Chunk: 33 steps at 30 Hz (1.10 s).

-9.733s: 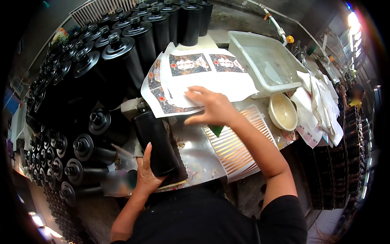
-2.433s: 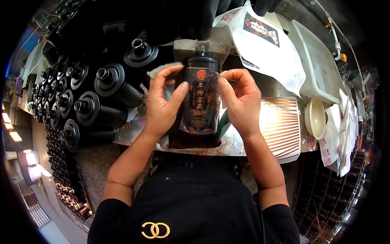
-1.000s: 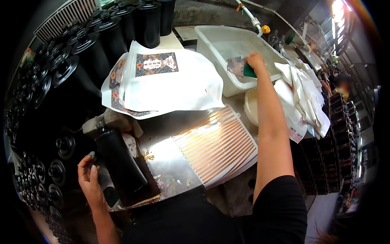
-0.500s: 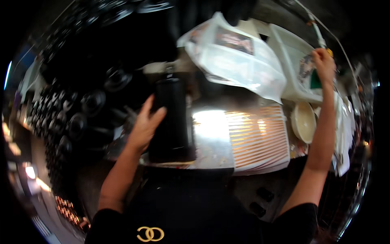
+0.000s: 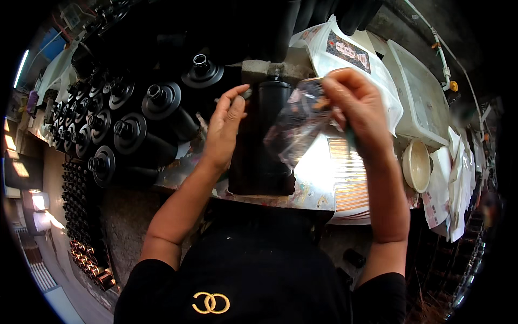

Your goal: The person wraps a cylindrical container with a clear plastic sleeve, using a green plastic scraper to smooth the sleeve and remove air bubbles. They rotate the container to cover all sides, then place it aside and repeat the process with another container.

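Note:
A dripping-looking clear film with a dark flowery print (image 5: 302, 116) hangs from my right hand (image 5: 359, 108), whose fingers are closed on its upper edge. Something narrow and green (image 5: 350, 137) shows below that hand, partly hidden. Behind the film, a black bottle (image 5: 273, 100) lies at the table's middle, its neck pointing away against a pale block (image 5: 253, 68). The film covers part of its right side. Just left of the bottle is my left hand (image 5: 226, 127), raised, fingers curved and apart. A small dark spot by its fingertips is too small to name.
Several black bottles with wide shoulders (image 5: 132, 132) crowd the left. A white ribbed board (image 5: 345, 183) lies right of the shiny tabletop (image 5: 313, 191). Beyond are a printed white sheet (image 5: 345, 70), a translucent tray (image 5: 421, 92), a cream bowl (image 5: 416, 166) and hanging white cloths (image 5: 458, 173).
My right hand has come from the tray at the far right to the bottle, bringing the printed film. My left hand has lifted slightly beside the bottle. The view has shifted.

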Each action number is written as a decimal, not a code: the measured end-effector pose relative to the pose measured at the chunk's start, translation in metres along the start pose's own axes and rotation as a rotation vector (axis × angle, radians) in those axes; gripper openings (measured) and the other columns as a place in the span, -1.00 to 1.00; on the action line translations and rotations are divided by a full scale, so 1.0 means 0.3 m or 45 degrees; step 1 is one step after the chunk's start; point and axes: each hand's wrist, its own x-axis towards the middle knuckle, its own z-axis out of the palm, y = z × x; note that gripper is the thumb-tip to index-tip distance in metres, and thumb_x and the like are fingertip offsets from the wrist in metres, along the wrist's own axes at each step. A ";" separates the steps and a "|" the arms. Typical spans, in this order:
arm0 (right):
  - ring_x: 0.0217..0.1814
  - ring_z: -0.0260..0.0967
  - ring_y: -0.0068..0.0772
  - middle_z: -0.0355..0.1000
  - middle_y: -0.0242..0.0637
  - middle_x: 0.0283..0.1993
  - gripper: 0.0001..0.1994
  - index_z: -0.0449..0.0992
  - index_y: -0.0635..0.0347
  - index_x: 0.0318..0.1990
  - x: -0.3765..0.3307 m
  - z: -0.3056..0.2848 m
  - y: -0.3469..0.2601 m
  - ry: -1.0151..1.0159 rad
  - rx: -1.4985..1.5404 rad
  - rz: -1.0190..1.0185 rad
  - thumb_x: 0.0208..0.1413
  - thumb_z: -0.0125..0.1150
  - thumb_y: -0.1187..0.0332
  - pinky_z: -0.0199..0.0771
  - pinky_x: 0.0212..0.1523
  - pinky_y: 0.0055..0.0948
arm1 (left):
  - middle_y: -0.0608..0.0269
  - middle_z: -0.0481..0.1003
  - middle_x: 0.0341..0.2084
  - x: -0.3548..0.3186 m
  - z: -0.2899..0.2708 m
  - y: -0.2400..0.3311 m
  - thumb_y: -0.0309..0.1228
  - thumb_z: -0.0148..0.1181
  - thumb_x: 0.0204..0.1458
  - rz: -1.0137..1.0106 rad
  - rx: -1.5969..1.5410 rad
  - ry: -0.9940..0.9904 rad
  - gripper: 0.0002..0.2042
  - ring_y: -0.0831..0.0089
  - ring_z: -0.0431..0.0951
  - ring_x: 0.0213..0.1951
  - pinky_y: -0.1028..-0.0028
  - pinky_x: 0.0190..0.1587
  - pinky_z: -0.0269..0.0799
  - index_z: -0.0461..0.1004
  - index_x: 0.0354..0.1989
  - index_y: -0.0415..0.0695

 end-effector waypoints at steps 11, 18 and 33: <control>-0.40 0.39 -0.76 0.49 -0.43 -0.38 -0.83 0.53 0.25 -0.18 0.012 0.072 0.143 -0.017 0.012 -0.173 0.16 0.26 0.35 0.18 -0.53 -0.78 | 0.34 0.37 -0.07 0.037 0.021 0.101 -0.19 0.45 -0.21 0.460 0.779 -0.153 -0.40 0.50 0.28 -0.05 0.55 -0.01 0.19 0.44 0.08 -0.03; -0.44 0.39 -0.74 0.51 -0.36 -0.31 -0.86 0.50 0.26 -0.17 0.009 0.053 0.144 -0.041 0.197 -0.180 0.19 0.20 0.39 0.21 -0.59 -0.78 | 0.42 0.42 -0.28 0.031 0.022 0.139 -0.41 0.48 -0.24 0.114 0.782 -0.385 -0.47 0.65 0.38 -0.25 0.65 -0.21 0.29 0.42 -0.02 -0.10; -0.69 0.18 -0.81 0.40 -0.47 -0.42 -0.84 0.44 0.21 -0.18 -0.037 0.088 0.185 -0.006 0.471 0.072 0.22 0.18 0.33 0.11 -0.74 -0.80 | 0.32 0.46 -0.16 -0.064 -0.009 0.091 -0.07 0.28 0.05 0.200 0.621 -0.043 -0.66 0.58 0.40 -0.25 0.60 -0.30 0.30 0.50 -0.14 -0.03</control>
